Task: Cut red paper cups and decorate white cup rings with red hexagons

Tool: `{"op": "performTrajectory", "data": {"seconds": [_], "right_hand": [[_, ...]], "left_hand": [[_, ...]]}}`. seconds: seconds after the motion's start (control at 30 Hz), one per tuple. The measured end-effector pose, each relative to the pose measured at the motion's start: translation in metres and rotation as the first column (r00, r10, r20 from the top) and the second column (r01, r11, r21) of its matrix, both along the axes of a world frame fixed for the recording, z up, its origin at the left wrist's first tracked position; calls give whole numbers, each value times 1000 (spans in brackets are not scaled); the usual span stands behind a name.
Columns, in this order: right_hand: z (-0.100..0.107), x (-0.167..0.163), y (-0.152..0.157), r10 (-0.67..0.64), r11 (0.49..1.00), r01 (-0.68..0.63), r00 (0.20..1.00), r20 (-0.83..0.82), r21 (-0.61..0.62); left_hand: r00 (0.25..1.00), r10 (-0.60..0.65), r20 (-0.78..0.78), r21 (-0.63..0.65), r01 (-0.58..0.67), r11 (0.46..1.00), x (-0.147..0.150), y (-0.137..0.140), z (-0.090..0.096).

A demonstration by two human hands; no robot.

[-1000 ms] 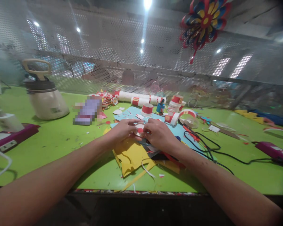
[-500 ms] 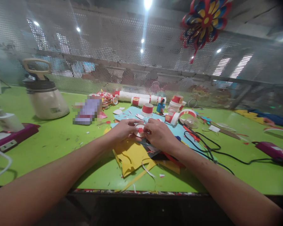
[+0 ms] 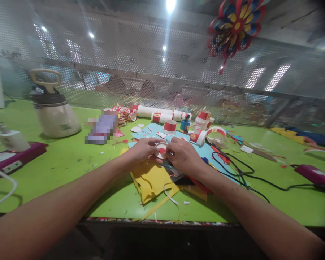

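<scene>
Mid-frame, your left hand (image 3: 144, 149) has its grip closed on the round white-rimmed paper piece (image 3: 161, 149), while your right hand (image 3: 182, 153) bunches at its right edge, hold hidden, seemingly adjusting its red centre, which calls for steady left support and light pressure.

The green worktop (image 3: 70, 155) spans the frame. A handled jug (image 3: 56, 121) stands at left, a yellow sheet (image 3: 151, 182) lies lower centre.

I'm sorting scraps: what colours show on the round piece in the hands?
The round piece shows a white rim around red, in the head view.
</scene>
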State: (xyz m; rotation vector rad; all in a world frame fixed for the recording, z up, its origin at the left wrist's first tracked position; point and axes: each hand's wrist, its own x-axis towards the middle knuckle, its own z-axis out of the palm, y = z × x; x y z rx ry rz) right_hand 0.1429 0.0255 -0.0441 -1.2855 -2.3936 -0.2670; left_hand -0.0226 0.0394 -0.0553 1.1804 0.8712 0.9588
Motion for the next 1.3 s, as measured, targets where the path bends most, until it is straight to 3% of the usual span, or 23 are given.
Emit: {"op": "performTrajectory", "data": {"seconds": [0.2,0.4,0.5,0.63,0.77,1.0,1.3], "right_hand": [[3,-1,-3,20,1000,-19,996,-87,2],[22,12,6,-12,1000,17,946,-323,12],[24,17,14,-55,996,23,912,-407,-84],[13,16,20,-43,962,-85,893,-449,-261],[4,12,19,-10,937,-153,887,-462,-313],[15,11,9,9,983,-74,933,-359,-170],[23,12,-9,68,997,-68,998,-2,45]], "left_hand": [[1000,0,18,18,0,1000,1,-3,4],[1000,13,26,38,-14,999,0,-2,6],[1000,21,16,51,-22,998,-1,-2,6],[999,37,-3,89,-37,995,-2,-3,7],[1000,24,-16,135,-21,991,-2,-5,11],[999,1,-44,240,10,971,-1,-7,13],[981,-39,-188,330,100,939,-1,-10,15]]}}
